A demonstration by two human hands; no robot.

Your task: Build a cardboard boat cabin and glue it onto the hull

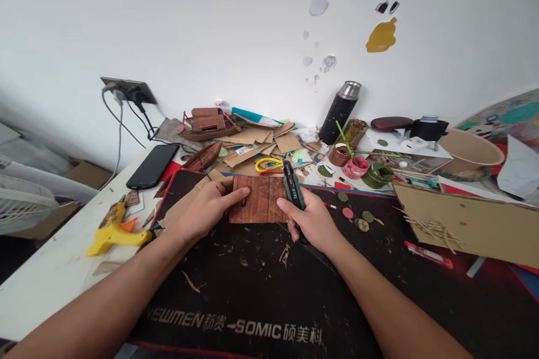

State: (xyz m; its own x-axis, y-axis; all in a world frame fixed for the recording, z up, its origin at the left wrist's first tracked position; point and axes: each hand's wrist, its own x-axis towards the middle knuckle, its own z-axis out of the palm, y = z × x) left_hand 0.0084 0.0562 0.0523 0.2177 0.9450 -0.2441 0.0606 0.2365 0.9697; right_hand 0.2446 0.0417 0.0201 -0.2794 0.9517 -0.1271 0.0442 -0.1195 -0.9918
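Observation:
My left hand (207, 206) grips the left side of a flat, reddish-brown painted cardboard piece (261, 202), thumb on top. A small dark slot or mark shows near that thumb. My right hand (311, 219) is closed around a dark green and black handheld tool (294, 185) with small markings on its body; I cannot make out its exact kind. The right thumb lies at the right edge of the cardboard piece. Both hands are above a dark desk mat (236, 280). Scraps lie scattered on the mat below.
A yellow glue gun (115, 230) and a phone (152, 166) lie to the left. Behind are a brown model boat (208, 124), cardboard scraps (248, 137), yellow-handled scissors (269, 165) and a black thermos (340, 115). Open paint jars (378, 175) and a cardboard sheet (467, 224) are at right.

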